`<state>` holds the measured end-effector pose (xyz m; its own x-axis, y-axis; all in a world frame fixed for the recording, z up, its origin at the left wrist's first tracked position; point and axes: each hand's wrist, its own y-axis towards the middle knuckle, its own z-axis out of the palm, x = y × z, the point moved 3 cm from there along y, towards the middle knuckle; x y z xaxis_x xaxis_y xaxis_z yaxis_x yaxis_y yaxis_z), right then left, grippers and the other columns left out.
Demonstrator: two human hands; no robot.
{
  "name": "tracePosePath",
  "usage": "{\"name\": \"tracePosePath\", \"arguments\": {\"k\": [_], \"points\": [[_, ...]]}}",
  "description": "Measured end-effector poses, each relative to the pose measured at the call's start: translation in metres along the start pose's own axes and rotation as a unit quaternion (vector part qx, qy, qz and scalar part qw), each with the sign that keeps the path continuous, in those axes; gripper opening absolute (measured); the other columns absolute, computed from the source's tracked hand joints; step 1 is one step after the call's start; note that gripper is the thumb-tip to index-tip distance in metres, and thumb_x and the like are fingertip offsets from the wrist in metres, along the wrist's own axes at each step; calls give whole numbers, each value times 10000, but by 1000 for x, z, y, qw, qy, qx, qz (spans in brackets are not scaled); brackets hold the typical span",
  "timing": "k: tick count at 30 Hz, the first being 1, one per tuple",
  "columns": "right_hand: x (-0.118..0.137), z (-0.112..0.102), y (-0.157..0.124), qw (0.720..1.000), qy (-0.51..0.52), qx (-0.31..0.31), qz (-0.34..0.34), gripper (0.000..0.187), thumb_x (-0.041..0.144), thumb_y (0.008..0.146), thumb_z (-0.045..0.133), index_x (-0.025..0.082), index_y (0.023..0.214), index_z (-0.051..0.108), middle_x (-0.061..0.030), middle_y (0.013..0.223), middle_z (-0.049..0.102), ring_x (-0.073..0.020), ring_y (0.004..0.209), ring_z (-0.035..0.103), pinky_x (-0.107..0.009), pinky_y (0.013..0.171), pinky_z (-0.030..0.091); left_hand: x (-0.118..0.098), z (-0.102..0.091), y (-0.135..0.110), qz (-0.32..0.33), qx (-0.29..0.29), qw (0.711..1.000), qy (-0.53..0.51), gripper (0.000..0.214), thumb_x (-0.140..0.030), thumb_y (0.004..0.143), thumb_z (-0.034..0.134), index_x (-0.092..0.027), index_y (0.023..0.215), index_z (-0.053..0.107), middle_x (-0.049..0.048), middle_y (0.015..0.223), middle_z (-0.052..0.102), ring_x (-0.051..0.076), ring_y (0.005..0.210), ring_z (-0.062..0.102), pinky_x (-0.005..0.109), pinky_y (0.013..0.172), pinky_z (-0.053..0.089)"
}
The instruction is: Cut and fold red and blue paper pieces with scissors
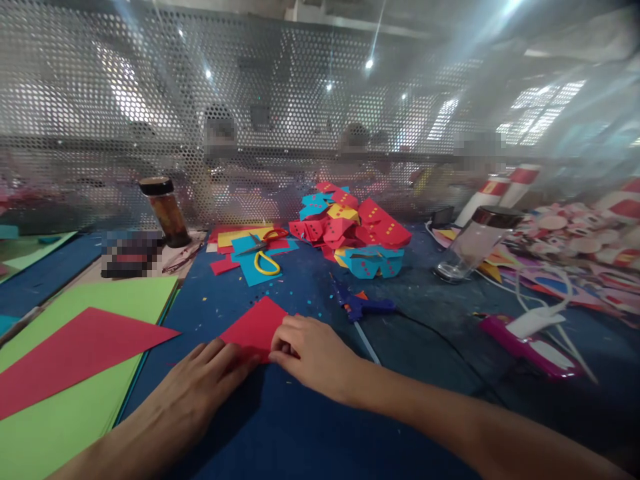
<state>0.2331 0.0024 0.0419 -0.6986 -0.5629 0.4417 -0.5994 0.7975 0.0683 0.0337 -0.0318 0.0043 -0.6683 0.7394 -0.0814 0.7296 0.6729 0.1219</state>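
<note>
A red sheet of paper [257, 331] lies on the blue table in front of me, one corner pointing away. My left hand [215, 363] grips its lower left edge, fingers bent over the paper and thumb along the near edge. On the right side, my right hand [305, 350] has its fingers curled in and pinches the paper's near edge. Beyond the hands, scissors [263, 250] with a yellow and a red handle rest on blue, red and yellow paper pieces [250, 270]. A blue glue gun [363, 305] lies right of the paper.
Folded, dotted paper shapes [350, 227] are piled at the back. Green sheets [135, 293] with a red piece [85, 353] lie left. A dark-lidded bottle [167, 213], a clear bottle [470, 247], a magenta device [533, 347] and the glue gun's cord [440, 337] surround the workspace. A perforated screen [280, 100] stands behind.
</note>
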Motion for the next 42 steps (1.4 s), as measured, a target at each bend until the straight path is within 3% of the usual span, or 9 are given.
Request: {"name": "tracePosePath", "arguments": {"k": [7, 15, 21, 28, 42], "points": [[-3, 6, 2, 1000, 0, -18, -4, 87, 220, 867, 645, 192, 789, 617, 14, 846, 648, -134, 796, 579, -301, 857, 394, -8, 2, 2, 26, -44, 999, 17, 571, -1, 817, 417, -182, 1357, 458, 77, 1146, 636, 235, 980, 584, 370, 860, 507], [-4, 11, 1, 998, 9, -51, -26, 110, 163, 825, 646, 199, 754, 570, 31, 784, 604, -123, 726, 533, -276, 782, 378, -15, -3, 8, -2, 32, 998, 56, 574, -23, 838, 463, -196, 1385, 442, 80, 1147, 630, 259, 987, 586, 438, 853, 529], [-3, 12, 0, 998, 16, -59, -29, 120, 152, 823, 625, 202, 749, 546, 27, 782, 590, -126, 713, 516, -276, 764, 376, -15, 0, 8, 7, 32, 998, 60, 508, -67, 867, 518, -200, 1355, 468, 78, 1168, 612, 262, 995, 573, 455, 859, 531], [-3, 15, -2, 998, 17, -59, -27, 93, 154, 817, 610, 204, 781, 541, 18, 824, 602, -134, 752, 536, -297, 839, 389, -18, -4, 10, 11, 32, 997, 68, 349, -109, 896, 529, -233, 1219, 573, 44, 1170, 616, 258, 963, 567, 458, 834, 523], [-3, 9, -5, 998, -7, -44, -35, 87, 117, 799, 581, 201, 782, 563, 4, 833, 616, -143, 772, 564, -323, 942, 382, -17, -5, 10, -10, 5, 999, 39, 472, -119, 912, 489, -264, 1360, 459, 55, 1111, 625, 245, 938, 583, 424, 803, 514]]}}
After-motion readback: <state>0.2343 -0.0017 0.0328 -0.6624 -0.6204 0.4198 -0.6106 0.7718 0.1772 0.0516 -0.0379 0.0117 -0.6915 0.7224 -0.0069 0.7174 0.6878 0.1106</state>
